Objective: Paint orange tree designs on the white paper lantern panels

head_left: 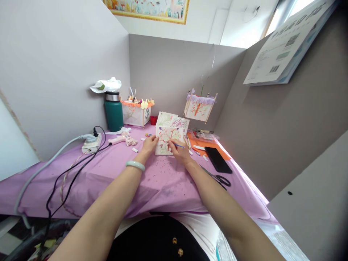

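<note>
My left hand [150,145], with a pale green bangle on its wrist, grips the left edge of a white box-like paper lantern [163,134]. Its front panel bears a red tree drawing; other drawn panels [181,123] stand behind it. Closed round a slim blue-handled brush or pen [178,145], my right hand [179,152] rests at the panel's right side. The tool's tip is near the tree trunk, too small to tell whether it touches. White crayon-like pieces [135,150] lie left of my left hand.
A teal bottle [114,112] and a drawn-on box of sticks [136,114] stand at the back left. Another lantern [199,107] hangs at the back right. Scissors [220,179] and a black phone [218,160] lie right; a power strip [91,143] with cables lies left.
</note>
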Available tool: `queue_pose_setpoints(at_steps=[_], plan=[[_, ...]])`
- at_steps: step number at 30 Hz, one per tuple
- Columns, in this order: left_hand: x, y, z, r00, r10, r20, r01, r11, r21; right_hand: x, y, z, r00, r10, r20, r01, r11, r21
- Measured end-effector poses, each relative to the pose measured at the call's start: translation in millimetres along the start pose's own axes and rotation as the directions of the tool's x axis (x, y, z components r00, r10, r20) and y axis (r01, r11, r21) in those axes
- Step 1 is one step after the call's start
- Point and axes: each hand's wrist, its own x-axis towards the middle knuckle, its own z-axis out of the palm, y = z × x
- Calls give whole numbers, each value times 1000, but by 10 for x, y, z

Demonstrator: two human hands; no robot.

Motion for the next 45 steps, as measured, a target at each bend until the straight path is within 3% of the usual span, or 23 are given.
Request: queue_pose_setpoints(at_steps=[23,45], plan=[[28,-65,37,1000,12,6,-12,996,-88,4,15,-2,999,40,-7,-40,998,-55],[5,-28,35,999,-44,-4,42,985,-168,-3,22,-6,997,41,70,-41,999,-1]])
